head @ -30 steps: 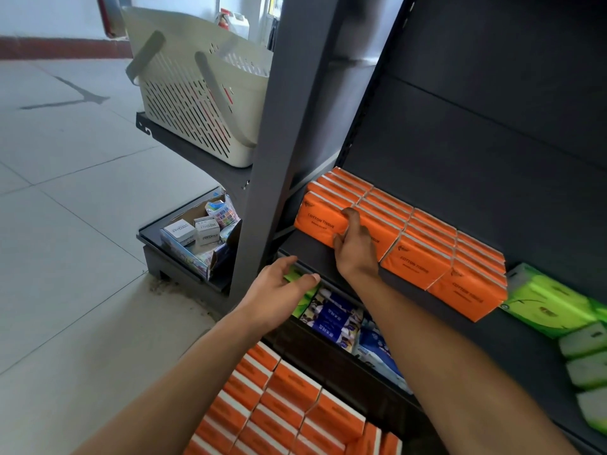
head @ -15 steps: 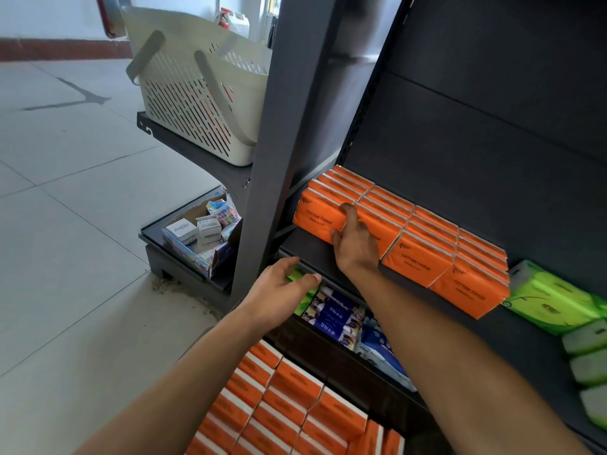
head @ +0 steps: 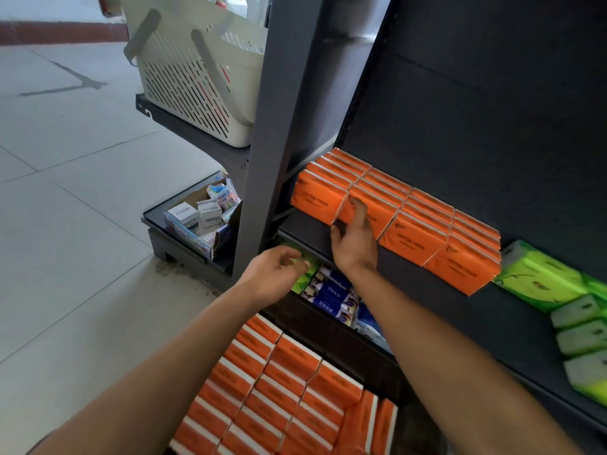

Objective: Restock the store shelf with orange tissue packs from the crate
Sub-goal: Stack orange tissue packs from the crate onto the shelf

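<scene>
Right hand: the right hand (head: 353,238) rests flat against the front of the orange tissue packs (head: 394,211) on the shelf (head: 512,310), fingers extended across the seam between the 2 leftmost front packs, pressing and not gripping.
Left hand: the left hand (head: 276,274) hovers empty in front of the shelf's lip, fingers loosely curled and holding nothing.
Change: over the past second the right hand has slid a little lower on the front of the row, and the left hand's fingers have curled in; the row itself looks no fuller.
Meaning: this looks like squaring up the front row, a tidying touch, so the next pack from below is probably due.
Shelf: orange packs stand in a tight block at the left end, with green tissue packs (head: 542,277) touching them on the right.
Crate: the crate's own walls cannot be made out, but the orange packs in the crate (head: 279,389) sit packed in rows at the bottom of the view, directly below the arms; plenty remain.
Lower tier: blue tissue packs (head: 331,293) lie under the shelf.
Basket: a cream basket (head: 184,77) sits on the end unit, contents hidden.
Box: an open cardboard box (head: 200,231) of small white cartons rests below it.
</scene>
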Demonstrator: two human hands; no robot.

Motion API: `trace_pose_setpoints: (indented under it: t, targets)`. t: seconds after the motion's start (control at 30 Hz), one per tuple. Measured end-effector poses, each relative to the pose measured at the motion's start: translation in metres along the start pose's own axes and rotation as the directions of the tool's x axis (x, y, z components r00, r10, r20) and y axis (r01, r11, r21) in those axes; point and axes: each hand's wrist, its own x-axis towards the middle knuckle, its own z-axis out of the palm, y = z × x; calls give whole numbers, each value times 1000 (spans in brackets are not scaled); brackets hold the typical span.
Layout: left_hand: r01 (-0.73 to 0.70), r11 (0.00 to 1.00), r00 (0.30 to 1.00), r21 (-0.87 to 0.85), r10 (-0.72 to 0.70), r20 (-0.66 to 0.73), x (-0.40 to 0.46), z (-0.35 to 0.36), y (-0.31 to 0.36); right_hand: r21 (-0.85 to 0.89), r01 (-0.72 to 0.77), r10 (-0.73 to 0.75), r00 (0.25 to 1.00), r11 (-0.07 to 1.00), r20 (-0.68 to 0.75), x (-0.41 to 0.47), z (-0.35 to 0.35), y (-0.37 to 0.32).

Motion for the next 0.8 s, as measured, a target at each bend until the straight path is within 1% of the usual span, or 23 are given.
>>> trace_pose_setpoints:
  t: [0.1, 0.17, 0.2, 0.23, 0.27, 0.3, 0.33, 0.37, 0.43, 0.47, 0.53, 0.57, 0.63, 0.7, 0.8]
  targets:
    - [15, 988, 1000, 152, -16, 8, -1, 7, -16, 73, -1, 3, 999, 997, -33, -39, -1, 10]
    - [45, 960, 999, 278, -49, 8, -6, 15, -33, 125, 20, -14, 999, 992, -52, -73, 1, 20]
    - [76, 925, 997, 373, -81, -2, -8, 20, -44, 137, 21, -14, 998, 990, -56, -91, 3, 27]
    - [127, 862, 991, 490, -127, -35, -12, 27, -58, 146, 15, -7, 998, 989, -55, -111, 4, 33]
    - [190, 778, 981, 598, -171, -90, -19, 34, -71, 153, 1, 6, 999, 988, -43, -130, 7, 40]
    - [252, 698, 967, 670, -211, -144, -25, 41, -88, 164, -19, 22, 1000, 986, -20, -150, 9, 48]
    - [298, 648, 952, 701, -251, -173, -31, 49, -105, 177, -49, 47, 999, 983, 17, -169, 10, 55]
    - [321, 624, 941, 712, -293, -167, -36, 58, -122, 181, -93, 83, 995, 979, 64, -189, 11, 64]
    - [309, 580, 925, 754, -366, -97, -45, 73, -151, 186, -200, 173, 973, 962, 149, -229, 9, 86]
    - [295, 542, 917, 787, -393, -72, -46, 79, -164, 189, -245, 210, 960, 951, 185, -249, 9, 97]
    - [290, 460, 903, 839, -422, -81, -44, 88, -184, 168, -315, 269, 930, 934, 250, -283, 11, 114]
    - [297, 435, 903, 850, -417, -102, -41, 92, -191, 159, -352, 301, 913, 922, 277, -292, 13, 118]
    - [321, 419, 912, 849, -379, -158, -40, 96, -194, 169, -395, 321, 882, 903, 346, -295, 18, 119]
    - [361, 406, 908, 840, -359, -217, -42, 94, -190, 173, -385, 287, 863, 907, 416, -291, 22, 119]
    - [420, 386, 885, 821, -374, -277, -48, 96, -192, 150, -402, 301, 843, 903, 446, -289, 23, 122]
